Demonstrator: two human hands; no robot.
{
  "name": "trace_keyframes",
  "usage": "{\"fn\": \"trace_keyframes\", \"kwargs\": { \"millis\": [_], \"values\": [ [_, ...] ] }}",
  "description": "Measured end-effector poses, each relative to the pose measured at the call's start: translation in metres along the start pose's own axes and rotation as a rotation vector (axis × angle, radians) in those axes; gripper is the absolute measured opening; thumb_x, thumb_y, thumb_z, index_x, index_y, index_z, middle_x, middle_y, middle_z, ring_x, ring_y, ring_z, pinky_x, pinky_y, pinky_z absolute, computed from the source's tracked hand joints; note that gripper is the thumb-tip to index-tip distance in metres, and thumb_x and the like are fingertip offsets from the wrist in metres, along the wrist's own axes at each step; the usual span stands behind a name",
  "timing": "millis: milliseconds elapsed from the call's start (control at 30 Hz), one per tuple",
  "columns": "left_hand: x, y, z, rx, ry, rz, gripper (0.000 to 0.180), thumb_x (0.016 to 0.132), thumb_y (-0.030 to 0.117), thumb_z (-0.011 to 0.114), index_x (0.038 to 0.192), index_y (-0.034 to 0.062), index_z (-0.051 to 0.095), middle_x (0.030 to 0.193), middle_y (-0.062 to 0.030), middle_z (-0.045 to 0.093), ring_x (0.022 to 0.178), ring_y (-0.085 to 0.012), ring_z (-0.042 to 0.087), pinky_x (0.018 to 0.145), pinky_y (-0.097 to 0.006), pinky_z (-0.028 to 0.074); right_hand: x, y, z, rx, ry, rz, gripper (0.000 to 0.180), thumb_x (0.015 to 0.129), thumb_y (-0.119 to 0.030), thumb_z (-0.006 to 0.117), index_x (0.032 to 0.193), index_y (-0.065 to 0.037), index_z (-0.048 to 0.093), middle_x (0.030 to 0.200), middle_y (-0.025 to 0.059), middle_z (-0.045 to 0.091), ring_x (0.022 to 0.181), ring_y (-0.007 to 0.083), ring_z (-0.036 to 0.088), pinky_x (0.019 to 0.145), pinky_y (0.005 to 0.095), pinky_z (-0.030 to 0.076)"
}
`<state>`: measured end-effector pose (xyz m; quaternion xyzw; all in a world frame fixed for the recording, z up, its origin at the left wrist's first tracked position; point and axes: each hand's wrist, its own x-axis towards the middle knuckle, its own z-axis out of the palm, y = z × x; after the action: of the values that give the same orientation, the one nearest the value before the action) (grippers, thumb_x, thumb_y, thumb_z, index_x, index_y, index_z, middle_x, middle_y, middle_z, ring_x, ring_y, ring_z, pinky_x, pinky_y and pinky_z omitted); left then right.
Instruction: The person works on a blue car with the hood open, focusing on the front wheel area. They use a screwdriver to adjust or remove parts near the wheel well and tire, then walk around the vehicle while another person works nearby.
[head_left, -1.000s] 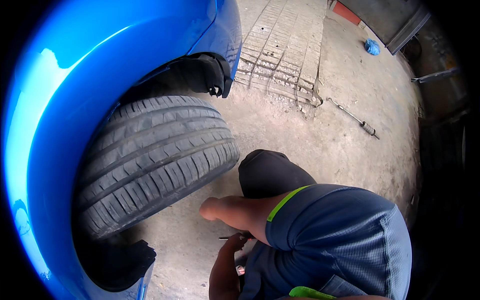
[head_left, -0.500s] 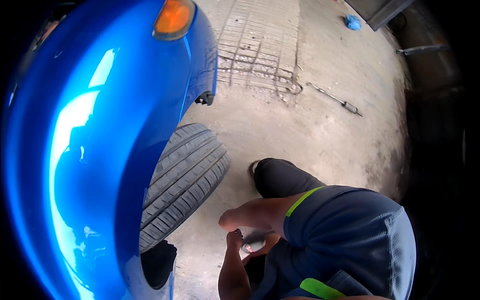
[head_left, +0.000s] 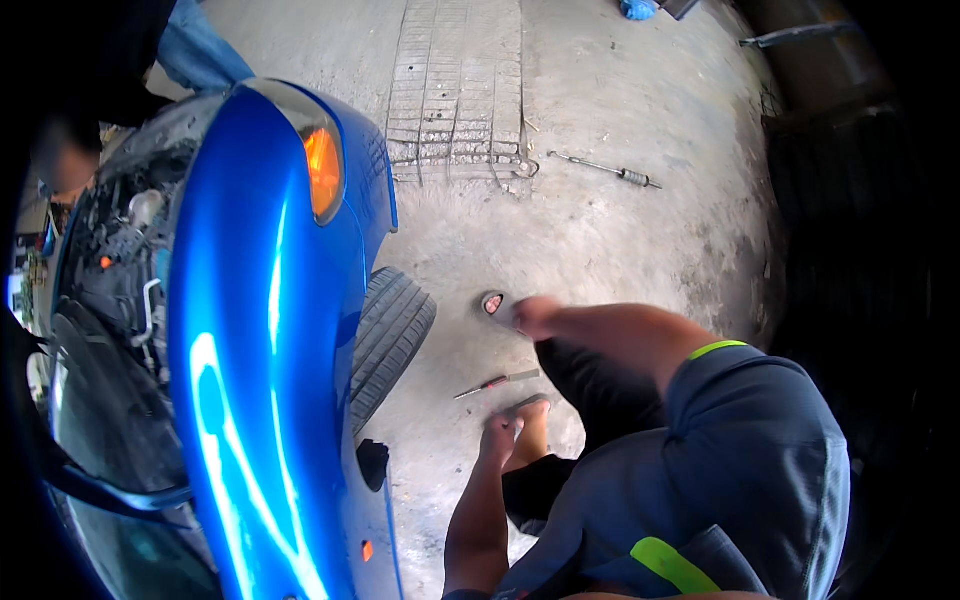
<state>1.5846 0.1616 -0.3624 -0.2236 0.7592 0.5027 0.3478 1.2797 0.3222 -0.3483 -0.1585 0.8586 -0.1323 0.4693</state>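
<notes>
My right hand (head_left: 537,317) is held out above my dark trouser leg, near my sandalled foot (head_left: 493,303); motion blur hides its fingers. Lower down, my left hand (head_left: 501,436) hangs beside my other foot (head_left: 532,410) with its fingers curled; whatever they may hold is hidden. On the concrete between the two hands lies a slim tool (head_left: 497,383) with a red and black handle, a thin metal shaft at one end and a flat grey piece at the other. Left of it stands a turned-out tyre (head_left: 392,345) under the blue car's fender (head_left: 245,300).
The car's engine bay (head_left: 125,230) is exposed at left, with a blue cloth (head_left: 200,45) and a blurred part of another person (head_left: 70,165) near it. A metal rod with a ribbed end (head_left: 605,170) lies beyond me, past a floor grating (head_left: 455,100). A blue bundle (head_left: 637,9) sits at the top.
My view has shifted, showing more of the car and floor. My hands, close together before, are now apart, the right one farther forward. The red-handled tool has come into sight on the floor.
</notes>
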Motion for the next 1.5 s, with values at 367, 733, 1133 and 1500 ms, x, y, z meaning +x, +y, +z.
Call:
{"fn": "trace_keyframes", "kwargs": {
  "millis": [367,733,1133,1500],
  "values": [
    [-0.151,0.077,-0.041,-0.414,0.193,-0.433,0.028,0.095,0.026,0.059,0.113,0.0054,0.064,0.086,-0.0189,0.069,0.074,-0.026,0.069,0.07,-0.035,0.056,-0.254,0.385,-0.124,-0.529,-0.669,0.587,0.033,0.065,-0.013,0.071,0.097,-0.012,0.077,0.104,0.0154,0.071,0.1,0.0313,0.068,0.084,0.046,0.055],
    [-0.104,0.268,-0.037,0.445,0.062,-0.36,0.034,0.092,0.037,0.059,0.101,0.0065,0.071,0.094,-0.0169,0.072,0.089,-0.0318,0.069,0.078,-0.043,0.052,-0.193,0.345,-0.407,0.694,0.224,0.298,0.029,0.081,-0.016,0.059,0.104,-0.007,0.072,0.099,0.0159,0.073,0.092,0.0355,0.069,0.081,0.0437,0.055],
    [0.095,0.477,-0.152,-0.385,0.446,-0.295,0.026,0.097,0.018,0.057,0.115,0.0001,0.062,0.081,-0.0138,0.069,0.066,-0.0198,0.065,0.059,-0.034,0.052,-0.135,0.327,-0.586,0.129,0.186,0.22,0.029,0.081,-0.025,0.06,0.104,-0.014,0.073,0.103,0.019,0.071,0.099,0.035,0.067,0.087,0.0416,0.053],
    [0.241,0.631,-0.348,-0.114,0.267,-0.434,0.023,0.086,0.024,0.063,0.102,0.0095,0.068,0.084,-0.0129,0.07,0.082,-0.0272,0.068,0.073,-0.038,0.054,-0.022,0.297,-0.799,0.262,-0.023,0.511,0.025,0.082,-0.021,0.061,0.103,-0.017,0.074,0.095,0.0139,0.073,0.086,0.0298,0.07,0.079,0.0387,0.056]
  ]
}}
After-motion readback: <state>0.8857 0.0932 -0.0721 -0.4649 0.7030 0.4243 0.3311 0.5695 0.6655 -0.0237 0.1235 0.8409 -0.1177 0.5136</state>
